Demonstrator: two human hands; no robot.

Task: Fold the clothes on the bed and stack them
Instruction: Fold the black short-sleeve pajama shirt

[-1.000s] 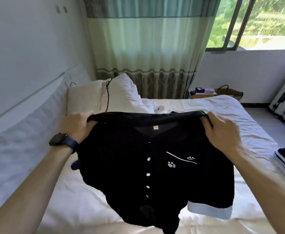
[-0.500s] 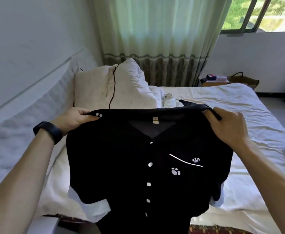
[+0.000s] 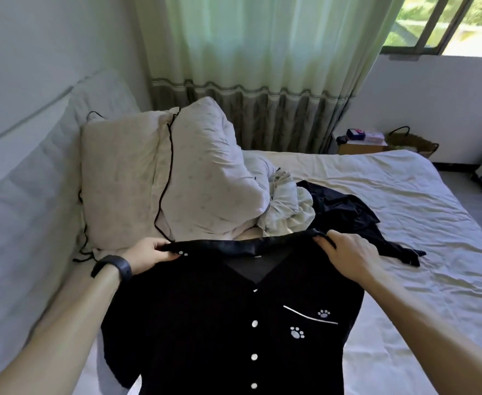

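Note:
I hold a black button-up shirt (image 3: 205,323) with white buttons and paw prints spread out in front of me, above the bed (image 3: 405,223). My left hand (image 3: 148,253), with a dark wristband, grips its left shoulder. My right hand (image 3: 348,252) grips the right shoulder. The shirt hangs down from both hands, collar on top. Behind it, a second black garment (image 3: 348,215) lies crumpled on the sheet, and a pale crumpled garment (image 3: 285,206) sits next to the pillow.
A large white pillow (image 3: 177,178) with a black cord over it leans at the head of the bed. A padded headboard runs along the left wall. Curtains, a small table (image 3: 359,143) and a basket (image 3: 411,141) stand beyond the bed.
Both hands have lowered the shirt toward the bed and the view has tilted down. The black and pale garments behind it have come into sight.

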